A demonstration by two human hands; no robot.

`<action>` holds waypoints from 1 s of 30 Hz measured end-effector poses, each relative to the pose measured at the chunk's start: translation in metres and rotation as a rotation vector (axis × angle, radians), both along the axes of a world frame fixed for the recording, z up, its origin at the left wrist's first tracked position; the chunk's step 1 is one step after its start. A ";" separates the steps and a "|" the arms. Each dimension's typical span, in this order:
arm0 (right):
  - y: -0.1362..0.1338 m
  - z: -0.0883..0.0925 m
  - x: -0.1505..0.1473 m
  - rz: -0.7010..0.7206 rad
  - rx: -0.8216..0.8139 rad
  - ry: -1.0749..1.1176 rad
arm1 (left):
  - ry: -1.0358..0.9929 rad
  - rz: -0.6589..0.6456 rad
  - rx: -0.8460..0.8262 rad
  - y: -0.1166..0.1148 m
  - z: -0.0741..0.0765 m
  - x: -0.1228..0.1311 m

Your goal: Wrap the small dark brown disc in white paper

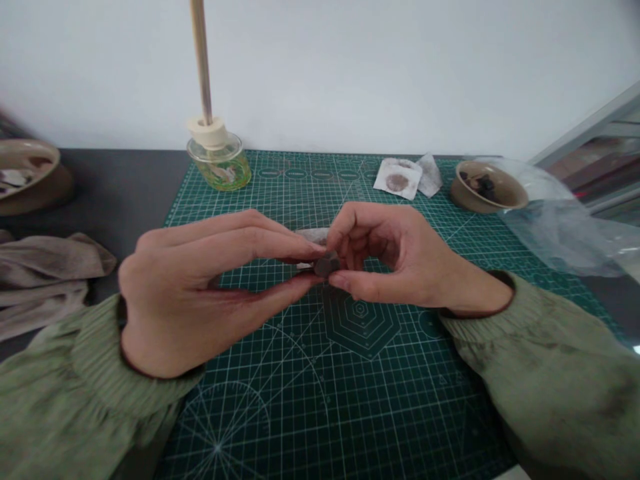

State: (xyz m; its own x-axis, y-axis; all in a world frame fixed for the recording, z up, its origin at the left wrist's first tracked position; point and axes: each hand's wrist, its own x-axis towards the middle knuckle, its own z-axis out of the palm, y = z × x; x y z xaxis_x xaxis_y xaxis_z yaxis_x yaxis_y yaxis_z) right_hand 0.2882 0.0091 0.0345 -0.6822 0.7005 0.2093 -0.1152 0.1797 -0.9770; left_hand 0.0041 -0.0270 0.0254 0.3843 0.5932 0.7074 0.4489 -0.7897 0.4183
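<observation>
Over the middle of the green cutting mat, a small, dark grey-brown round piece (327,264) is pinched between both hands. My left hand (215,280) reaches in from the left, its straight fingers above and its thumb below, closed at the tips on the piece. From the right, my right hand (395,257) has its curled index finger and thumb at the piece's other side. Just behind the fingertips shows a whitish, thin item (315,235), largely covered by the hands. I cannot make out what the piece is.
The cutting mat (300,400) lies on a dark table. A glass reed diffuser (220,163) stands back left. White pouches with dark round contents (397,179) lie back right, near a brown bowl of dark bits (487,190) and clear plastic (565,233). Another bowl (30,180) and cloth (47,280) are left.
</observation>
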 end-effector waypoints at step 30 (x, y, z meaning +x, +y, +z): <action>-0.002 0.004 -0.004 -0.023 -0.019 -0.028 | 0.032 -0.008 0.010 0.001 0.000 0.000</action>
